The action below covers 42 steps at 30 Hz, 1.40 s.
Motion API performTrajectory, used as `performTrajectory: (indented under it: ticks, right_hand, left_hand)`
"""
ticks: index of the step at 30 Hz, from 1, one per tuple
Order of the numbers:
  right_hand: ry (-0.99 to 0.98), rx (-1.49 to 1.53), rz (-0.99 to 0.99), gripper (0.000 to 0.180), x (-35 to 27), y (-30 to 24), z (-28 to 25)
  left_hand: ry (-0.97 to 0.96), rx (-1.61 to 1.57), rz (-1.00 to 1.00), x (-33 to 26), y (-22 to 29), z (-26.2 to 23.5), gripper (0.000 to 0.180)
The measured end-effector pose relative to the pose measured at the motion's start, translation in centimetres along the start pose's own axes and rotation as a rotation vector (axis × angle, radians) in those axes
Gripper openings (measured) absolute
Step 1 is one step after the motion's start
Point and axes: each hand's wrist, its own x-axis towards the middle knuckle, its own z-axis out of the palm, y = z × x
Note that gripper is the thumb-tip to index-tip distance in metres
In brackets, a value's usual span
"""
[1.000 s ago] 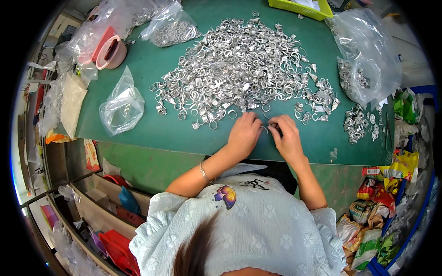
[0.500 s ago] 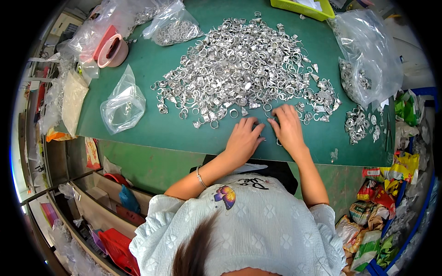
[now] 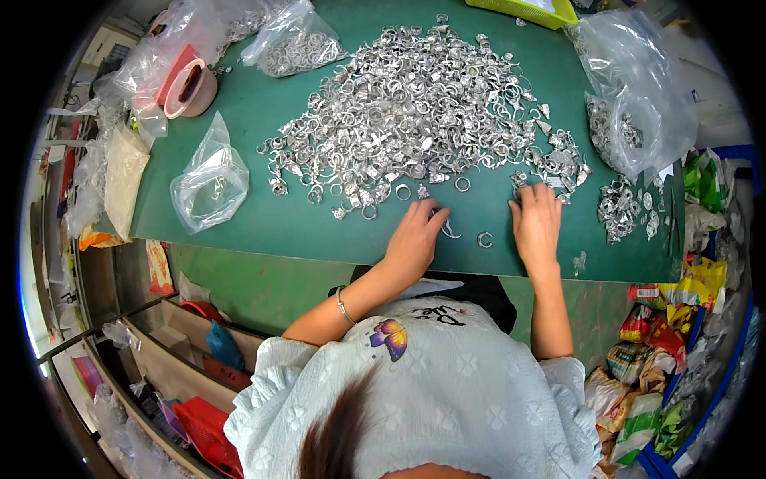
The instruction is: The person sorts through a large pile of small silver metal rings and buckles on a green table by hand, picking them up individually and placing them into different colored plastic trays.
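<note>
A big heap of silver-coloured metal rings (image 3: 415,112) covers the middle of the green table. At its near edge my left hand (image 3: 412,243) is curled, thumb and fingers closed at a curved silver ring (image 3: 452,229); its fingers partly hide this piece. My right hand (image 3: 538,230) rests palm down farther right, fingers stretched out and thumb apart. Its fingertips reach the near side of a smaller cluster of rings (image 3: 560,160). Between the hands an open-ended ring (image 3: 484,239) lies alone, and a round ring (image 3: 462,184) lies beyond it.
An empty-looking clear bag (image 3: 209,191) and a pink bowl (image 3: 194,92) are on the left. A bag of rings (image 3: 302,54) lies at the back. On the right are a large clear bag (image 3: 638,104) and a small pile of pieces (image 3: 618,211). A yellow-green basket (image 3: 531,11) stands far back.
My right hand has moved right, from beside the left hand to the smaller cluster. The left hand has shifted slightly left. The open-ended ring between them is now uncovered.
</note>
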Motion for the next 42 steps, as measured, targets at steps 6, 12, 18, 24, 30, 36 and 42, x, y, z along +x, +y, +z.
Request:
performTrajectory:
  ticks: [6,12,18,24,30,36,42]
  right_hand:
    - [0.067,0.229,-0.039,0.009,0.7,-0.7,-0.2]
    - [-0.062,0.433,-0.217,0.009,0.7,-3.0,1.0]
    - [0.069,0.569,-0.119,0.012,0.7,-2.6,0.7]
    - [-0.129,0.559,-0.22,0.027,-0.6,-3.6,0.7]
    - [-0.143,0.455,-0.192,0.025,-2.7,-2.2,0.1]
    - [0.084,0.255,-0.024,0.021,-2.3,0.0,0.0]
    - [-0.045,0.508,-0.212,0.027,-2.1,-4.7,0.8]
  left_hand:
    - [0.126,-0.087,-0.071,0.2,1.2,-0.8,0.032]
    - [0.078,0.035,-0.055,-0.4,-0.3,-0.5,0.035]
    - [0.167,0.01,-0.086,-0.3,0.0,-0.8,0.031]
    - [0.061,0.036,-0.103,-0.7,-0.2,-0.9,0.031]
    - [0.118,0.049,-0.03,-0.5,-0.1,-1.4,0.029]
    - [0.152,0.008,-0.004,0.1,-1.0,-0.7,0.016]
    - [0.201,-0.539,-0.261,-0.4,-0.4,-1.1,0.011]
